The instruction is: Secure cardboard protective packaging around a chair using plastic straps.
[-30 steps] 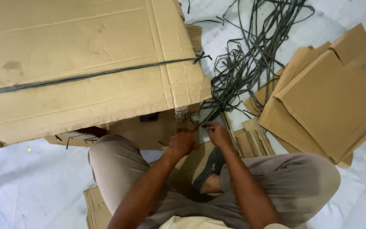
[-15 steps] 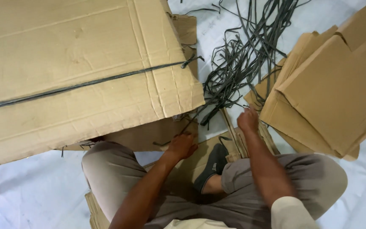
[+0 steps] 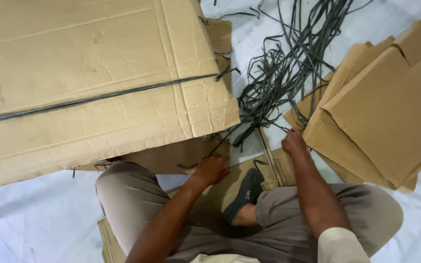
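Big cardboard bundle point(image 3: 98, 92) already tied with one dark strap point(image 3: 93, 99). Left hand point(image 3: 212, 169) pinches a strap end at the bundle's near edge; right hand point(image 3: 293, 142) grips a loose strap from the pile point(image 3: 288, 73). Second tie looks not yet done.

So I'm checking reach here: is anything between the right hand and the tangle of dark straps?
Nothing visible. The right hand already touches a strand at the near edge of the dark straps.
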